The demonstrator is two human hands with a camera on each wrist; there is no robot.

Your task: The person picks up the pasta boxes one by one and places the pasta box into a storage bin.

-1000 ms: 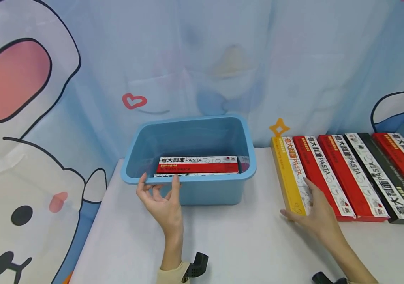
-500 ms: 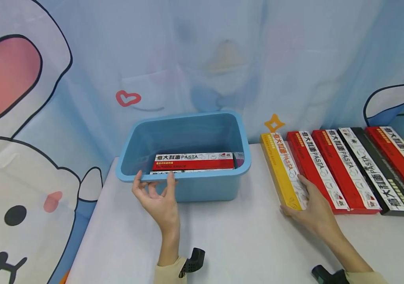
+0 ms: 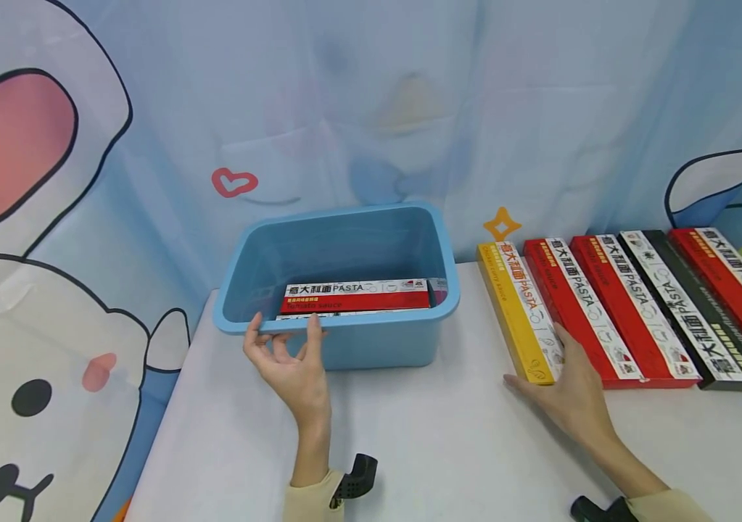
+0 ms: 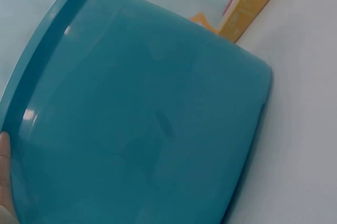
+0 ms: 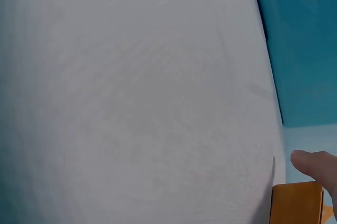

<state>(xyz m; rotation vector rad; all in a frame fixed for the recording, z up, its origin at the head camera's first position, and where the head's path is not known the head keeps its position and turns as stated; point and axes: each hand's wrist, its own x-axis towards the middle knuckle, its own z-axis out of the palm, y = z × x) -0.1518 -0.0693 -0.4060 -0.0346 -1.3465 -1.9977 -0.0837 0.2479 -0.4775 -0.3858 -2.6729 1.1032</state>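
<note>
A yellow curry sauce pasta box lies at the left end of a row of pasta boxes. My right hand is at its near end, fingers along the right side. The thumb sticks out to the left, apart from the cardboard; the right wrist view also shows a gap between the thumb and the box end. My left hand holds the front rim of a blue plastic bin, with fingertips at its lip. Inside the bin lies a red-and-white tomato sauce pasta box, with another box edge partly hidden below the rim.
Two red pasta boxes, a black-and-white one and another red one line up to the right. A white-covered table lies beneath, and a printed curtain hangs behind.
The yellow box has shifted slightly left, away from the red one beside it. My right thumb came against it, then moved off. My left hand has stayed on the rim. The head view moved a little.
</note>
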